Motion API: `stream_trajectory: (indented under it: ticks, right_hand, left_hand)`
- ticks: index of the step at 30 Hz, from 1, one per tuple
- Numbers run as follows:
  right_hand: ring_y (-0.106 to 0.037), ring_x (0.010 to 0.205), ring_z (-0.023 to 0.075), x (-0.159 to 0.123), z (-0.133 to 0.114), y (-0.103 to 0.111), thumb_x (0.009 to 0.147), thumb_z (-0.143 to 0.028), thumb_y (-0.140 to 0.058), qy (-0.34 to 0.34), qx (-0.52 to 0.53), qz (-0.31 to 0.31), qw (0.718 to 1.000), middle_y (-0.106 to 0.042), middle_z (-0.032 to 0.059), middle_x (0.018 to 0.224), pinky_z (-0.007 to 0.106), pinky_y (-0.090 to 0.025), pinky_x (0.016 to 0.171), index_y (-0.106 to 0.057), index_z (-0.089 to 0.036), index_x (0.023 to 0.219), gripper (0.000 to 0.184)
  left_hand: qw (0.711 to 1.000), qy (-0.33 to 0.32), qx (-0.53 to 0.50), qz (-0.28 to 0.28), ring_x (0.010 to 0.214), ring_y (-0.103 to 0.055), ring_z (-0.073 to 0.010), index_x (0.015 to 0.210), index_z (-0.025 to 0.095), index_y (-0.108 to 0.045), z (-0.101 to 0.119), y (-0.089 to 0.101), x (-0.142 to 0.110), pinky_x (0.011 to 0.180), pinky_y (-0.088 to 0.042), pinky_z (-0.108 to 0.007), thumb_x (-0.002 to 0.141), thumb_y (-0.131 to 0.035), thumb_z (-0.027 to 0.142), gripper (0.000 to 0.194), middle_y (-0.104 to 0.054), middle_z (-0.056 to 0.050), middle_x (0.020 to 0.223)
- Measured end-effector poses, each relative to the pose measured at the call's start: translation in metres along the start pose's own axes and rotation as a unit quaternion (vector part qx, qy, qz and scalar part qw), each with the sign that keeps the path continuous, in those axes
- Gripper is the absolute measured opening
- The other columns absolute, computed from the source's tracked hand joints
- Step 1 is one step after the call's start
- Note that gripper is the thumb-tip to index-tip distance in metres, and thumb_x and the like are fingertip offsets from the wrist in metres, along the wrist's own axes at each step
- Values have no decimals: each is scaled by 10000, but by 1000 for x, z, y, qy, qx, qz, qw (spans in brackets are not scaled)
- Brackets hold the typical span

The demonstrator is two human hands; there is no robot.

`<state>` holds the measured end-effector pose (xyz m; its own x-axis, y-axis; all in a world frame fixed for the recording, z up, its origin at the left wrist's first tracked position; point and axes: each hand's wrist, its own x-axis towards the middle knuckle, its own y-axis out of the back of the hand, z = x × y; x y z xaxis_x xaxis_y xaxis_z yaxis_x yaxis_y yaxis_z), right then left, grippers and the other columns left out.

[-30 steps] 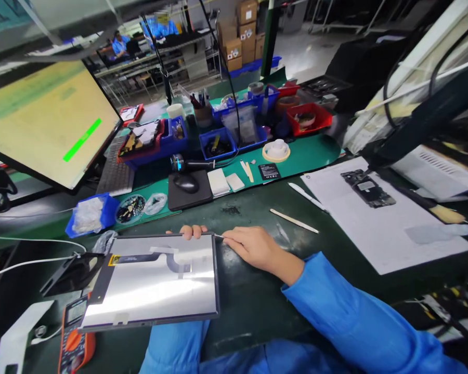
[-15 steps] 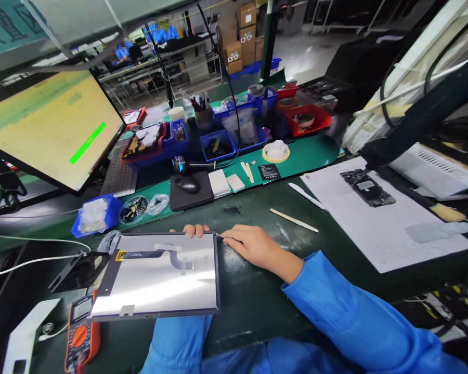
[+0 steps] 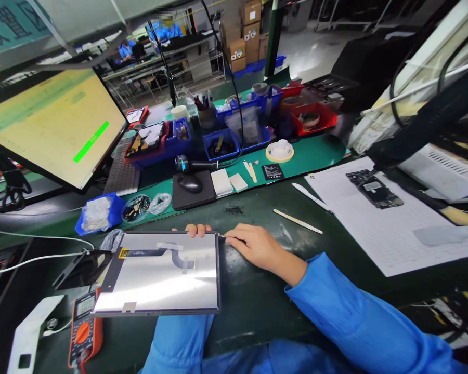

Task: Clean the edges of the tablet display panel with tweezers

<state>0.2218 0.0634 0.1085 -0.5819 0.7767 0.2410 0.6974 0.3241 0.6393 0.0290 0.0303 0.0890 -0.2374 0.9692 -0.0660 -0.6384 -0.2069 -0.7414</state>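
Observation:
A tablet display panel, silver-backed with a dark frame and a black ribbon cable, is held tilted over the bench. My left hand grips it from underneath, with fingertips curled over its far edge and the palm hidden. At the panel's far right corner, my right hand is closed on a thin metal tool whose tip meets the frame. Most of that tool is covered by the fingers, so its kind cannot be made out. Dark crumbs lie on the bench beyond the hands.
A wooden stick and a white pen lie to the right, near paper bearing a circuit board. On the left are an orange multimeter and a blue parts bin. A mouse and monitor stand behind.
The view has shifted slightly, so everything sits a little farther right. Both hands keep their hold, and the tool tip stays at the panel's corner.

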Motion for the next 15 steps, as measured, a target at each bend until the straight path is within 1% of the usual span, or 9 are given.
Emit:
stream_trajectory:
  ticks: [2,4,5,7,9,11,13,15]
  right_hand:
    - [-697,826,175,0,-2,0,995,-249,-583,-21,13,-4,1000,-753,27,914,268,-508,744,-760,-248,1045,184]
    - [-687,751,160,0,-3,0,952,-247,-654,-44,38,-3,998,-754,7,867,251,-502,692,-748,-241,1049,136]
    - [-683,733,155,0,-3,-1,925,-238,-689,-47,47,-1,998,-754,3,858,246,-498,679,-746,-235,1039,127]
    - [-684,752,158,0,-2,-1,906,-221,-712,-34,43,2,998,-754,9,871,248,-497,692,-747,-225,1008,108]
    - [-693,824,169,0,-1,-1,945,-218,-660,-7,21,2,1000,-754,29,926,259,-500,742,-755,-225,1004,111]
    - [-694,849,176,0,0,0,989,-240,-598,3,-1,-1,1000,-748,36,931,268,-499,758,-760,-236,1022,166]
    - [-694,845,175,-1,-1,0,1009,-256,-563,-5,3,-3,1000,-749,31,918,268,-499,756,-759,-241,1024,197]
    - [-688,779,163,-1,-3,0,984,-268,-607,-29,30,-5,999,-750,13,870,257,-497,712,-748,-241,1031,151]
  left_hand:
    - [1000,0,-1,0,755,-517,-189,691,205,-387,0,1,1,846,-508,-396,904,-510,674,529,-387,-5,670]
    - [1000,-4,-2,2,764,-514,-190,701,208,-391,-1,1,1,856,-504,-391,906,-500,675,522,-391,-8,680]
    - [1000,-6,-4,2,771,-513,-191,706,209,-393,-1,1,1,865,-501,-390,911,-495,669,513,-395,-10,686]
    - [1000,-8,-6,2,784,-514,-194,711,209,-396,-2,1,1,882,-495,-392,918,-485,660,504,-398,-12,693]
    - [1000,-4,-7,0,792,-519,-199,707,208,-395,-3,2,0,891,-492,-402,920,-480,660,508,-395,-12,690]
    - [1000,-1,-7,-1,797,-524,-203,703,207,-395,-2,2,0,893,-493,-409,916,-483,666,514,-392,-12,687]
    - [1000,1,-7,-2,796,-525,-203,700,205,-398,-2,2,0,888,-499,-409,914,-493,660,511,-392,-12,686]
    - [1000,-1,-8,-3,795,-521,-200,701,206,-404,-2,2,0,888,-501,-403,916,-489,659,508,-394,-13,689]
